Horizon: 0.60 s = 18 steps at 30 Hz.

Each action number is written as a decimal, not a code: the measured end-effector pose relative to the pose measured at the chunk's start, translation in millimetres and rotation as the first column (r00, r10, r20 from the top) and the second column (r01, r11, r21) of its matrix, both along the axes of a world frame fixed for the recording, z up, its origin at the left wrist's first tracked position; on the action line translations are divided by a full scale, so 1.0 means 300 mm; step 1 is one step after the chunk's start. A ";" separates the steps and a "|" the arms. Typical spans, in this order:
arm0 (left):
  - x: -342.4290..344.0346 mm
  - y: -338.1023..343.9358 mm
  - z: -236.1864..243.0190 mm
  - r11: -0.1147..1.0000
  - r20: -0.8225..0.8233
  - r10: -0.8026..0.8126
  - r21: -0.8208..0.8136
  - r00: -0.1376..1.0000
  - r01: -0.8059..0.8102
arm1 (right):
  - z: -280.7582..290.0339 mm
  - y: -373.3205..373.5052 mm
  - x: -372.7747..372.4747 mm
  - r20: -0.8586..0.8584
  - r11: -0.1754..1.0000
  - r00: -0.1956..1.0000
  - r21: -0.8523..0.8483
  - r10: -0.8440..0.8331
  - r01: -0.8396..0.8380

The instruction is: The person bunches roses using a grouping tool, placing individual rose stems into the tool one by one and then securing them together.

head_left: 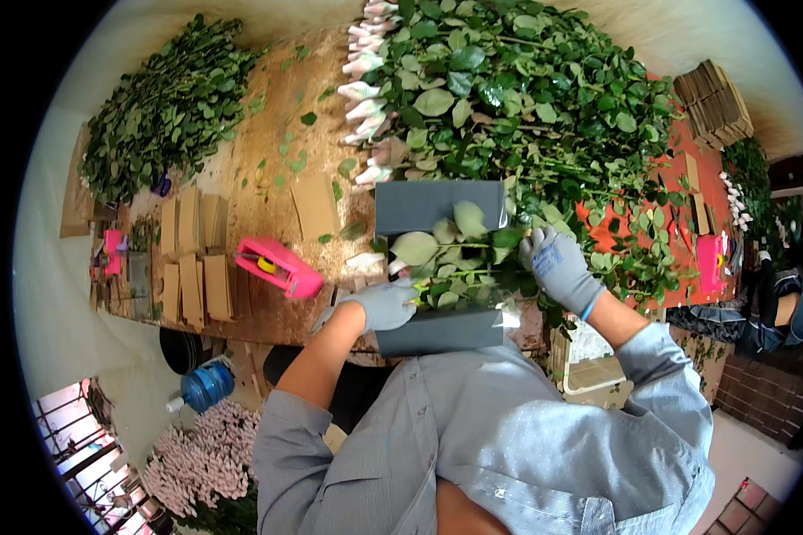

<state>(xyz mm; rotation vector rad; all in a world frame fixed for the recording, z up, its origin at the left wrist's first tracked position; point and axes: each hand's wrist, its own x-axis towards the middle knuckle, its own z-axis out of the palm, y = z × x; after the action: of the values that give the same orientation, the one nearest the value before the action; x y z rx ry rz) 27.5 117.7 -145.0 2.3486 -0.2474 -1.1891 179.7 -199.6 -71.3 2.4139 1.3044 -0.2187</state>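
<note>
In front of my body lies a grey trough with a far wall (433,205) and a near wall (442,333). Leafy rose stems (459,259) rest between the two walls. My left hand (385,306), in a grey glove, is at the trough's left end, its fingers closed among the leaves; what they pinch is hidden. At the right end, my gloved right hand (560,267) curls its fingers round the stems. Beyond the trough spreads a big heap of leafy roses (517,98), their pale, covered buds (363,109) lined up on the left.
On the wooden table (259,152) at left are a pink stapler (279,267), stacked cardboard pieces (193,223) and another leafy heap (165,107). A second pink stapler (710,263) and a cardboard stack (714,104) are at right. Below are a blue bottle (208,385) and pale flowers (203,455).
</note>
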 end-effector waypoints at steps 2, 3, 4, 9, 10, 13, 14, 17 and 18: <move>0.028 -0.016 0.082 1.000 -0.018 0.021 0.019 1.000 -0.021 | -0.183 -0.074 0.011 -0.033 0.999 0.998 -0.008 -0.045 0.045; 0.025 -0.013 0.082 0.999 -0.014 0.028 0.018 0.999 -0.028 | -0.236 -0.092 0.016 -0.032 0.999 0.999 -0.026 -0.040 0.039; 0.023 -0.012 0.079 0.999 -0.008 0.034 0.014 0.999 -0.034 | -0.273 -0.104 0.020 -0.050 0.999 0.998 -0.023 -0.049 0.048; 0.011 -0.013 0.076 1.000 0.002 0.019 0.020 1.000 -0.019 | -0.158 -0.016 -0.020 0.042 0.975 0.997 -0.211 -0.064 0.072; 0.009 -0.014 0.077 0.999 0.005 0.035 0.016 0.999 -0.035 | -0.096 0.026 -0.037 -0.007 0.984 0.995 -0.149 -0.097 0.095; 0.002 -0.014 0.073 0.999 0.029 0.031 0.016 0.999 -0.031 | 0.114 0.193 -0.103 -0.142 0.964 0.966 0.185 0.218 -0.190; 0.020 -0.016 0.087 1.000 0.003 0.014 0.021 1.000 -0.014 | 0.075 0.241 -0.130 -0.070 0.919 0.961 0.318 0.268 -0.234; 0.041 -0.021 0.109 0.999 -0.024 0.022 0.033 0.999 -0.021 | -0.050 0.400 -0.148 0.006 0.911 0.969 0.338 0.247 -0.235; 0.032 -0.019 0.098 0.999 -0.002 0.031 0.029 1.000 -0.031 | -0.117 0.444 -0.130 -0.071 0.949 0.976 0.256 0.206 -0.182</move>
<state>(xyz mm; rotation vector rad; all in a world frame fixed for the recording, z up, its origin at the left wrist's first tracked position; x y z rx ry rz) 37.1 112.1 -115.6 2.3669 -0.1936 -1.1885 140.6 -66.3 -106.5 2.4791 1.6934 -0.1246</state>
